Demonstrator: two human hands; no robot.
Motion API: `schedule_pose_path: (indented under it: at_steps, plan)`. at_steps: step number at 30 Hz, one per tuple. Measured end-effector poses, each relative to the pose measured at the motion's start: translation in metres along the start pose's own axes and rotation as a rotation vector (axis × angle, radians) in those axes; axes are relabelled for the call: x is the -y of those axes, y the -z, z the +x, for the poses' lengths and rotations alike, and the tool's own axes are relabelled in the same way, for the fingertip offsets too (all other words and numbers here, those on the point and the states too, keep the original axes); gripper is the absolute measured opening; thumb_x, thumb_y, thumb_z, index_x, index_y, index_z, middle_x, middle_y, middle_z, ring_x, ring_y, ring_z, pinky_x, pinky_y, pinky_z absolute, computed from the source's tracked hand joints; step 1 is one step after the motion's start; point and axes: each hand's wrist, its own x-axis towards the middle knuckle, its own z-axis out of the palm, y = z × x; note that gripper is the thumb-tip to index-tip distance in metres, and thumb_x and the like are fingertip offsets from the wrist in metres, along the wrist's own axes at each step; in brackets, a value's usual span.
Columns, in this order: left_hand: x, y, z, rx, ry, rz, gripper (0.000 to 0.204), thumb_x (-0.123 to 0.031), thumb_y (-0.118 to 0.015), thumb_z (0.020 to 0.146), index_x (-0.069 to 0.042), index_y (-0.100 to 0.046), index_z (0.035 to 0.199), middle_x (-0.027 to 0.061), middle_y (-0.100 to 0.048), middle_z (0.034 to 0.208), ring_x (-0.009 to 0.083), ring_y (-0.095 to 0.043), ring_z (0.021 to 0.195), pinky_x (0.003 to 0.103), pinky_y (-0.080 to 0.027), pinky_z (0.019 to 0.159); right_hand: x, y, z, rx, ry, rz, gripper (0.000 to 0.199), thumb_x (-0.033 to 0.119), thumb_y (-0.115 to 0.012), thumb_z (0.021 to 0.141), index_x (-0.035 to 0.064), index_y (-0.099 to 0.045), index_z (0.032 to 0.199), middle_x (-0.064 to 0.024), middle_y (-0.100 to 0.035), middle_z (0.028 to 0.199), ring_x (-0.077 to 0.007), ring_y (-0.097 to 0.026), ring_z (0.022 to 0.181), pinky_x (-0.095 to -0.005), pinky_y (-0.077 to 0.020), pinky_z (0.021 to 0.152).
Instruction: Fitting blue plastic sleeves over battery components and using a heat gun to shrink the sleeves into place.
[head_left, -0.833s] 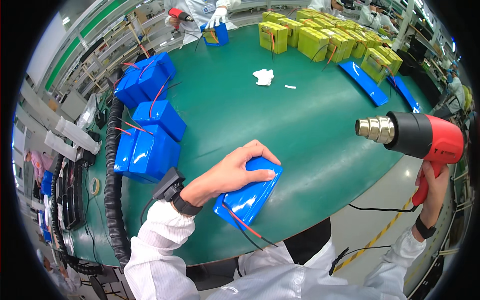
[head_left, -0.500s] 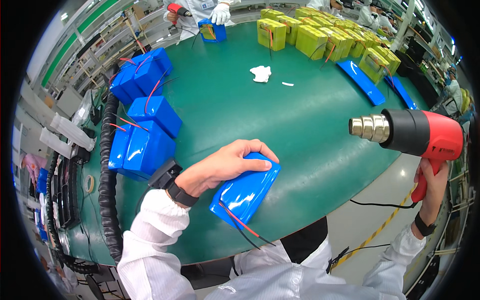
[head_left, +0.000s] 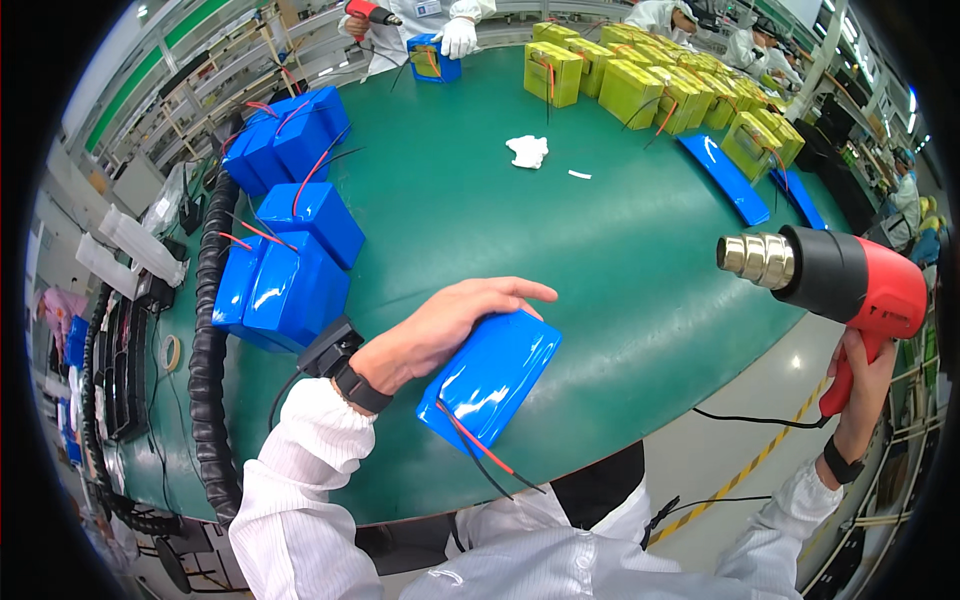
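Observation:
A battery pack in shiny blue wrap (head_left: 495,378) lies on the green table in front of me, its red and black wires trailing toward the near edge. Along its far left side rests my left hand (head_left: 445,325), fingers stretched out and the thumb off the top face. Part of that hand's underside is hidden, so how firmly it touches the pack is unclear. My right hand (head_left: 862,380) is wrapped around the handle of a red and black heat gun (head_left: 860,280), held up beyond the table's right edge with its metal nozzle pointing left.
Blue-wrapped packs (head_left: 300,290) stand at left beside a thick black corrugated hose (head_left: 210,370). Yellow-green packs (head_left: 630,90) fill the far right, near flat blue sleeves (head_left: 725,180). A crumpled white cloth (head_left: 527,151) lies mid-table. Across it, a co-worker's gloved hand (head_left: 458,38) touches another pack.
My left hand has loosened from the pack: its thumb has lifted off the top and the fingers have straightened. The heat gun now sits slightly lower and further right in view.

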Motion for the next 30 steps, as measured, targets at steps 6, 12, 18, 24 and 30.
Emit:
schedule_pose_path:
  at_steps: [6,12,18,24,30]
  plan:
    - [-0.003,-0.003,0.007,0.047,0.039,0.301,0.032,-0.027,-0.069,0.094,-0.004,-0.067,0.117,0.0046,-0.068,0.102,0.011,-0.065,0.089,0.026,-0.055,0.079,-0.002,0.004,-0.002,-0.012,-0.027,-0.008,0.031,0.023,-0.07,0.089,0.0011,-0.056,0.106,-0.0051,-0.057,0.075,-0.0127,-0.055,0.056,-0.0245,-0.0441,0.051]
    - [0.009,-0.001,-0.004,0.011,-0.055,0.268,0.032,-0.026,-0.063,0.097,-0.001,-0.066,0.115,0.0097,-0.07,0.107,0.0138,-0.067,0.094,0.028,-0.055,0.082,-0.003,0.004,0.003,0.028,-0.021,-0.008,0.038,0.024,-0.073,0.088,0.0013,-0.053,0.111,-0.0053,-0.058,0.076,-0.013,-0.056,0.057,-0.0249,-0.0455,0.053]
    - [0.035,-0.006,-0.049,-0.364,-0.226,-0.256,0.041,-0.024,-0.036,0.105,0.004,-0.056,0.127,0.0188,-0.067,0.117,0.0221,-0.066,0.105,0.036,-0.054,0.094,0.005,0.011,0.022,0.054,0.1,0.11,0.05,0.023,-0.076,0.084,-0.0007,-0.049,0.118,-0.0092,-0.062,0.081,-0.0142,-0.058,0.056,-0.0256,-0.0469,0.052]
    - [0.049,-0.003,-0.079,-0.449,-0.312,-0.376,0.044,-0.025,-0.035,0.105,0.006,-0.053,0.131,0.0198,-0.06,0.13,0.0246,-0.057,0.121,0.039,-0.044,0.107,0.028,-0.015,0.045,0.159,0.232,-0.163,0.055,0.012,-0.077,0.075,-0.0005,-0.049,0.121,-0.0088,-0.063,0.088,-0.0153,-0.058,0.057,-0.0264,-0.0461,0.051]
    - [0.06,0.003,-0.096,-0.489,-0.369,-0.264,0.044,-0.024,-0.038,0.104,0.006,-0.053,0.133,0.0167,-0.06,0.132,0.0215,-0.054,0.121,0.036,-0.038,0.108,0.08,-0.07,0.035,0.303,0.435,-0.181,0.061,0.01,-0.082,0.069,-0.0008,-0.052,0.12,-0.011,-0.064,0.113,-0.0202,-0.063,0.102,-0.0344,-0.048,0.093]
